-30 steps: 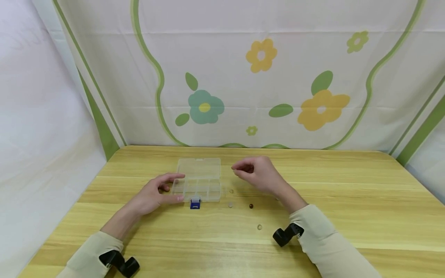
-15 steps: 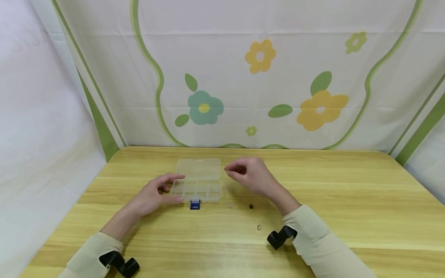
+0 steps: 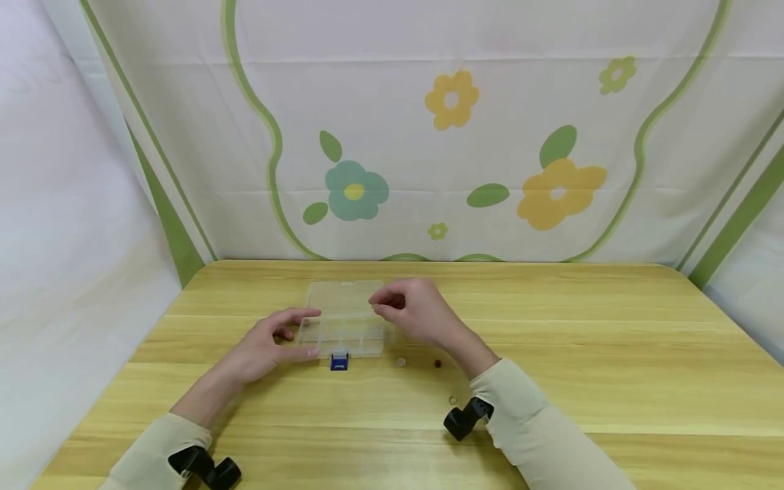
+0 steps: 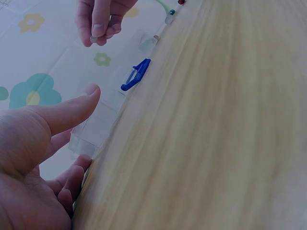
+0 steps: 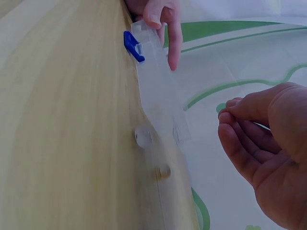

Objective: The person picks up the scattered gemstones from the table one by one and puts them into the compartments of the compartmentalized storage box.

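Observation:
A clear plastic compartment box (image 3: 352, 333) with a blue latch (image 3: 339, 361) lies with its lid (image 3: 333, 296) open toward the back. My left hand (image 3: 263, 347) holds the box at its left end, thumb along the front and index finger toward the hinge side. Over the right part of the box, my right hand (image 3: 413, 309) pinches a small translucent bead (image 4: 93, 39) between thumb and fingertips. In the head view the fingertips overlap the lid's right side. The compartments look mostly see-through.
To the right of the box lie a whitish bead (image 3: 401, 362) and a dark brown bead (image 3: 437, 364). A clear, yellowish bead (image 3: 452, 400) sits nearer the front, close to the right wrist camera (image 3: 468, 417). A flower-printed curtain (image 3: 429, 156) hangs behind the wooden table (image 3: 582, 327).
My right hand has moved left with the pinched bead, from beside the box to over its right part. My left hand has stayed on the box. The head view has shifted slightly.

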The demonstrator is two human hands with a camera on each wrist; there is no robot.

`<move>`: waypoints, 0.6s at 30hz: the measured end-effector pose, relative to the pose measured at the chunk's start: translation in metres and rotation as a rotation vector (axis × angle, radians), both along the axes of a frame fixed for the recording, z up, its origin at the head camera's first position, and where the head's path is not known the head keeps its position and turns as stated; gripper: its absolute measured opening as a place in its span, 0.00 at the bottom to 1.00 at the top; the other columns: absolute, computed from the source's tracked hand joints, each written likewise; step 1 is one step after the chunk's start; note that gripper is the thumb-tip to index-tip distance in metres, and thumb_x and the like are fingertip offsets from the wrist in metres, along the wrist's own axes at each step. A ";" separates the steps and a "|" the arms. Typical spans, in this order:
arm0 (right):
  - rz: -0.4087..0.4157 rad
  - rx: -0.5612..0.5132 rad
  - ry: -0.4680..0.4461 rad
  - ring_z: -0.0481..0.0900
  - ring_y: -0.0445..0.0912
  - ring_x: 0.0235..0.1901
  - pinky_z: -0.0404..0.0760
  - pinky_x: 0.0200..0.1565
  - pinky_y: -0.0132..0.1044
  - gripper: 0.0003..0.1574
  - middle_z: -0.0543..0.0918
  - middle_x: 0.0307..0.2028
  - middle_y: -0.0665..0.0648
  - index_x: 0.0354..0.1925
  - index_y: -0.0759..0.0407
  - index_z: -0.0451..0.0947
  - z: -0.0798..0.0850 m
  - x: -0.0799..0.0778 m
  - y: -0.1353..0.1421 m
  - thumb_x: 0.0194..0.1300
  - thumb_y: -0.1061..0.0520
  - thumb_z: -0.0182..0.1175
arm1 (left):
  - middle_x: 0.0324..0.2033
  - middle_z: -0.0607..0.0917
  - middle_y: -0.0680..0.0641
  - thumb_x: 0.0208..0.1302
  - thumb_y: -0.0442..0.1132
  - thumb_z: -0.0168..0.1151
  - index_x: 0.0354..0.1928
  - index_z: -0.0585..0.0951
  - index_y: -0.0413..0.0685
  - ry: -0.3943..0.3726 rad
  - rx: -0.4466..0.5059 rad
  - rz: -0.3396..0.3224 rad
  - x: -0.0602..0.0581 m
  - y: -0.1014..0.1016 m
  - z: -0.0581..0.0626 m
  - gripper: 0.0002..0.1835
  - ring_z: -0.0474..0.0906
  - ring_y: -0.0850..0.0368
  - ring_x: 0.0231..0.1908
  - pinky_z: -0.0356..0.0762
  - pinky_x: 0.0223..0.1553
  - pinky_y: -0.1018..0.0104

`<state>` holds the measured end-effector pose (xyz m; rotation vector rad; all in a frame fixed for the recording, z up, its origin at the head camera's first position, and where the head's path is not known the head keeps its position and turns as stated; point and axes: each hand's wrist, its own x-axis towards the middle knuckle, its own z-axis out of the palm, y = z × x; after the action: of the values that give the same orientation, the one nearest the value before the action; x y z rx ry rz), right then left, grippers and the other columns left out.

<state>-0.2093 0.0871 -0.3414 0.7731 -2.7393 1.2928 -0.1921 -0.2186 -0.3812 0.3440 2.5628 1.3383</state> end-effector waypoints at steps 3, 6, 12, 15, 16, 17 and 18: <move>-0.004 0.001 -0.014 0.86 0.41 0.39 0.85 0.44 0.35 0.10 0.92 0.43 0.53 0.49 0.58 0.91 0.000 -0.001 -0.006 0.73 0.59 0.68 | 0.67 0.75 0.42 0.64 0.50 0.78 0.75 0.75 0.59 -0.002 0.000 0.001 0.000 0.000 0.000 0.37 0.68 0.48 0.54 0.67 0.51 0.57; -0.003 0.008 -0.019 0.85 0.40 0.39 0.85 0.44 0.34 0.09 0.92 0.42 0.52 0.48 0.58 0.91 0.000 -0.002 -0.013 0.72 0.59 0.69 | 0.66 0.76 0.42 0.64 0.49 0.78 0.74 0.76 0.59 -0.003 0.003 0.000 0.000 -0.001 0.000 0.37 0.68 0.48 0.54 0.67 0.52 0.57; -0.011 0.019 -0.024 0.85 0.41 0.40 0.85 0.45 0.35 0.09 0.92 0.42 0.51 0.48 0.57 0.91 0.003 -0.002 -0.024 0.73 0.59 0.68 | 0.67 0.76 0.41 0.64 0.49 0.77 0.74 0.75 0.59 0.001 0.004 0.002 0.001 -0.001 0.000 0.37 0.68 0.47 0.54 0.67 0.52 0.57; -0.016 0.031 -0.012 0.86 0.41 0.39 0.85 0.45 0.34 0.09 0.93 0.42 0.52 0.47 0.57 0.92 0.001 -0.003 -0.028 0.72 0.59 0.69 | 0.67 0.76 0.41 0.64 0.50 0.78 0.75 0.75 0.59 0.003 0.000 0.002 0.001 -0.001 0.000 0.38 0.68 0.47 0.55 0.67 0.52 0.57; -0.018 0.038 -0.011 0.86 0.41 0.39 0.85 0.45 0.34 0.08 0.93 0.41 0.51 0.47 0.57 0.92 0.000 -0.003 -0.028 0.72 0.59 0.70 | 0.67 0.76 0.41 0.64 0.50 0.78 0.75 0.75 0.59 0.003 0.000 0.002 0.000 -0.001 0.000 0.38 0.68 0.47 0.55 0.67 0.52 0.57; -0.017 0.047 -0.011 0.86 0.40 0.38 0.85 0.44 0.33 0.08 0.93 0.41 0.51 0.47 0.57 0.92 -0.001 -0.003 -0.029 0.72 0.59 0.70 | 0.67 0.76 0.41 0.64 0.50 0.78 0.75 0.75 0.59 0.004 0.000 0.001 0.000 0.000 0.000 0.38 0.68 0.46 0.55 0.67 0.52 0.57; -0.017 0.056 -0.009 0.85 0.40 0.38 0.85 0.44 0.33 0.08 0.93 0.41 0.51 0.47 0.57 0.92 -0.003 -0.003 -0.029 0.72 0.58 0.70 | 0.67 0.76 0.41 0.64 0.50 0.78 0.75 0.75 0.59 0.006 -0.001 0.000 0.000 0.000 0.000 0.38 0.68 0.46 0.55 0.67 0.52 0.57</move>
<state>-0.2127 0.0579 -0.3442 0.7475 -2.7943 1.2244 -0.1921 -0.2189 -0.3810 0.3484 2.5683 1.3372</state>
